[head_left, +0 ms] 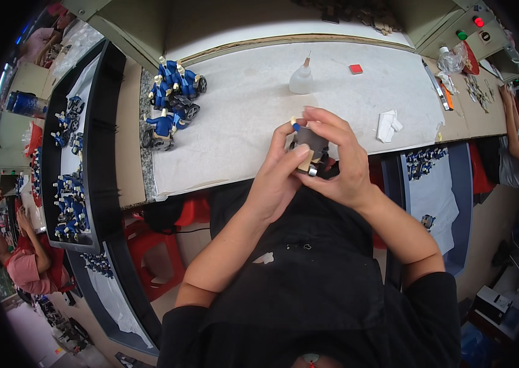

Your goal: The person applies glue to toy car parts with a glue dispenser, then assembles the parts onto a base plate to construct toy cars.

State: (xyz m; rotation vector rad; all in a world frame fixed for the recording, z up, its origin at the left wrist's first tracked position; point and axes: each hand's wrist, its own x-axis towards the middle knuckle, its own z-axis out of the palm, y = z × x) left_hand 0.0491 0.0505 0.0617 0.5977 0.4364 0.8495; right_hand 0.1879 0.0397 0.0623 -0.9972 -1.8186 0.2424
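In front of my body, above the near edge of the white-covered bench, both hands hold a small toy vehicle [307, 140]. It has a dark grey body, a tan panel, and black and silver parts at its lower end. A blue sleeve with a pale tip [295, 124] sticks out at its upper left. My left hand [276, 172] grips it with the thumb over the tan panel. My right hand [348, 161] curls round its other side, fingers over the top and thumb beneath. The fingers hide much of the toy.
Blue-suited figures on black-wheeled vehicles [176, 101] stand at the bench's left. A needle-tipped squeeze bottle [301, 81], red square [355, 69] and crumpled white tissue [388, 126] lie beyond my hands. A black tray [101, 178] and grey-blue tray [465, 208] flank me. Co-workers sit either side.
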